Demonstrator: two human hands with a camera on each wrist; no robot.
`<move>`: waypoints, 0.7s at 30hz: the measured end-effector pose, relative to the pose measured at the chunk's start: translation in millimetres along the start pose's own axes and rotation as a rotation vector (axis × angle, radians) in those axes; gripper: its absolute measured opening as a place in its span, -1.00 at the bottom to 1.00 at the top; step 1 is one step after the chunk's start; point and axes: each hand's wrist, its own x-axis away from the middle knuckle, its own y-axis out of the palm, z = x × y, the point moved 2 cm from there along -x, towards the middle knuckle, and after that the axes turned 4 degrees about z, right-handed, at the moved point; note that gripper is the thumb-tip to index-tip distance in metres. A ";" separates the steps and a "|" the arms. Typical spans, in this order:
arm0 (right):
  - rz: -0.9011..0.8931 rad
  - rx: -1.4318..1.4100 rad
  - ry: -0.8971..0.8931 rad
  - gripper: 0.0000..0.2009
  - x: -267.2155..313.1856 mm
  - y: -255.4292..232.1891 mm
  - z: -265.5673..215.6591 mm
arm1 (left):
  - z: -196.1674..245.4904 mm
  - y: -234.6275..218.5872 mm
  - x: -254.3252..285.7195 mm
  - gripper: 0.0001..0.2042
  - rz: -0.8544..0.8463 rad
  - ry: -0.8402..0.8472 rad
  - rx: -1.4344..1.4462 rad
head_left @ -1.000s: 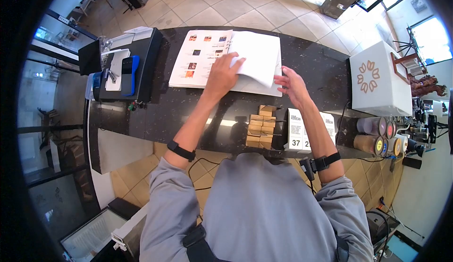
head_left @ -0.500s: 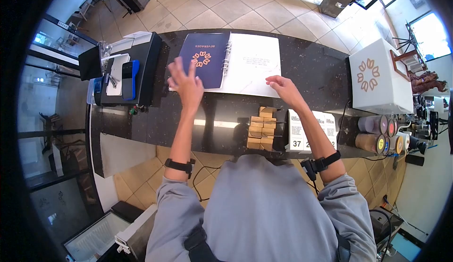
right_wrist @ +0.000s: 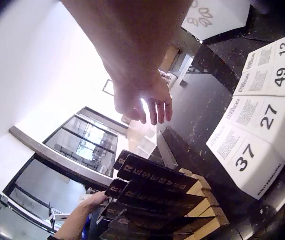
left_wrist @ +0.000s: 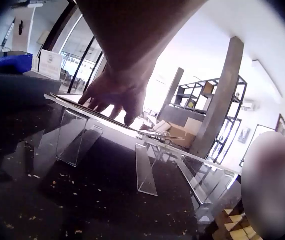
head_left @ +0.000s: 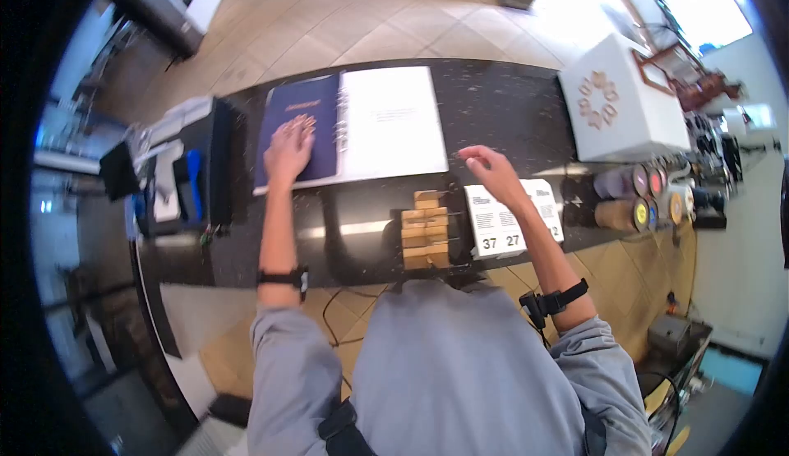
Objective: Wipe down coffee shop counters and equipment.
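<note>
A ring-bound menu lies spread on the counter, a navy sheet (head_left: 279,109) with a copper flower emblem on its left and a white page (head_left: 399,119) on its right. My left hand (head_left: 288,150) rests on the navy sheet, fingers spread over the emblem. In the left wrist view, clear acrylic supports (left_wrist: 72,140) stand under the menu, with the left hand (left_wrist: 117,95) on top. My right hand (head_left: 493,168) hovers over the counter just right of the menu, holding nothing. Its fingers hang loosely bent in the right wrist view.
Wooden blocks (head_left: 425,234) bearing black RESERVED signs (right_wrist: 155,175) stand in front of the menu. Beside them sit white numbered stands (head_left: 497,230), below my right forearm. Jars (head_left: 620,214) and a white box (head_left: 620,107) occupy the right end. A black stand with a blue-cased device (head_left: 195,183) is at left.
The left hand turned the pages over to the right, exposing the navy sheet, then came down on it. The right hand drew away from the menu's edge. The head view has shifted.
</note>
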 end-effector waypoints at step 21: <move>0.476 0.039 0.152 -0.65 175.1 -87.0 12.0 | 184.7 -126.7 89.2 -0.66 0.560 0.099 0.891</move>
